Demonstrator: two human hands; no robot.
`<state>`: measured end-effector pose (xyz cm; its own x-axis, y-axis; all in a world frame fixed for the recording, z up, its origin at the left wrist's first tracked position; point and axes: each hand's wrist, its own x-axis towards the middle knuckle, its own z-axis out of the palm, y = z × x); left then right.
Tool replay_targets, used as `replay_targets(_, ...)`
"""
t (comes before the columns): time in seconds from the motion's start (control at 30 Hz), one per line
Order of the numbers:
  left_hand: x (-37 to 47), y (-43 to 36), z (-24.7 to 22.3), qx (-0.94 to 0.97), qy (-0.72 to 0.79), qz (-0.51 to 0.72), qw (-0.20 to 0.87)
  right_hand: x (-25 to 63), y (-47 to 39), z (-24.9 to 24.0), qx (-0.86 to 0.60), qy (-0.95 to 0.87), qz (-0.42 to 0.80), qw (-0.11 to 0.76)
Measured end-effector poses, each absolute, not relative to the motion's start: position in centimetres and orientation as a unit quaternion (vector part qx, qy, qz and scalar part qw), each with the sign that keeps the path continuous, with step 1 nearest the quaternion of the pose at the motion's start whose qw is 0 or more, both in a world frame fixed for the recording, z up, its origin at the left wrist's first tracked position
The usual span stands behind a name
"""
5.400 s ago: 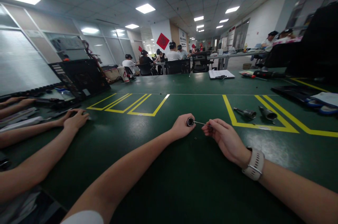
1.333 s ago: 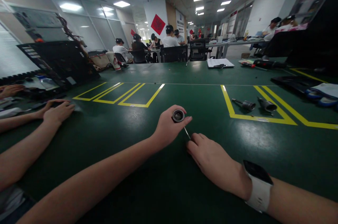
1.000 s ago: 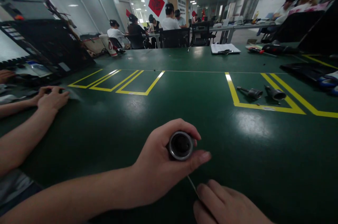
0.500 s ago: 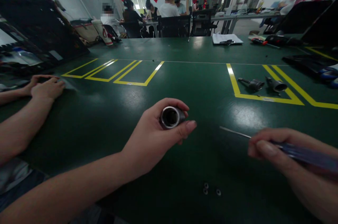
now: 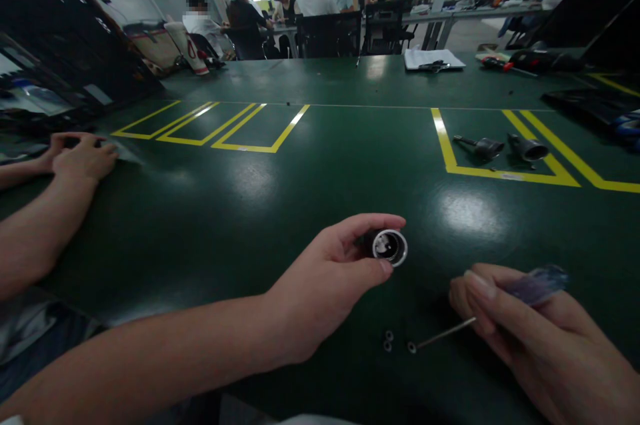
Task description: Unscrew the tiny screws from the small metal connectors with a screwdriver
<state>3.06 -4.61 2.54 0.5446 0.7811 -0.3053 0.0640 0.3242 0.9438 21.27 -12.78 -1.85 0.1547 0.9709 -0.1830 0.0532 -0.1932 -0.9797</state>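
My left hand is closed around a short hollow metal cylinder, its open end turned toward me. Pale and dark shapes show inside the bore, too small to make out. Between the fingers of my right hand is a thin screwdriver with a clear purplish handle, pointing down and left. Its tip meets a small dark ring-shaped part on the table; whether it sits in the hole I cannot tell. Two similar rings lie close by on the left.
Metal parts with wide cup-like ends lie inside a yellow taped outline on the green table. Another person's hands work at the left. A clipboard and tools lie farther back.
The cylinder in my left hand has moved right and its opening now faces more to the right. My right hand has tipped the screwdriver downward, bringing its tip to one ring.
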Motion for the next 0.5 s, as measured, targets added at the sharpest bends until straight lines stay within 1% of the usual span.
replay_targets(0.13,2.6,-4.6,2.0,0.516,0.411,0.249,0.709,21.2,-13.4,-2.3,-0.604,-0.47,0.469,0.441)
replay_targets(0.27,2.4,-4.5,1.8,0.507,0.399,0.254,0.721,20.7,-13.7,-1.2,-0.6,-0.564,0.397,0.404)
replay_targets(0.33,2.3,-4.5,1.7,0.512,0.391,0.256,0.72,20.5,-13.7,-0.7,-0.564,-0.643,0.347,0.386)
replay_targets(0.47,2.4,-4.5,1.5,0.526,0.394,0.233,0.717,20.2,-13.6,-0.4,-0.427,-0.783,0.23,0.388)
replay_targets(0.5,2.5,-4.5,1.4,0.527,0.398,0.23,0.714,20.2,-13.6,-0.4,-0.431,-0.793,0.21,0.376)
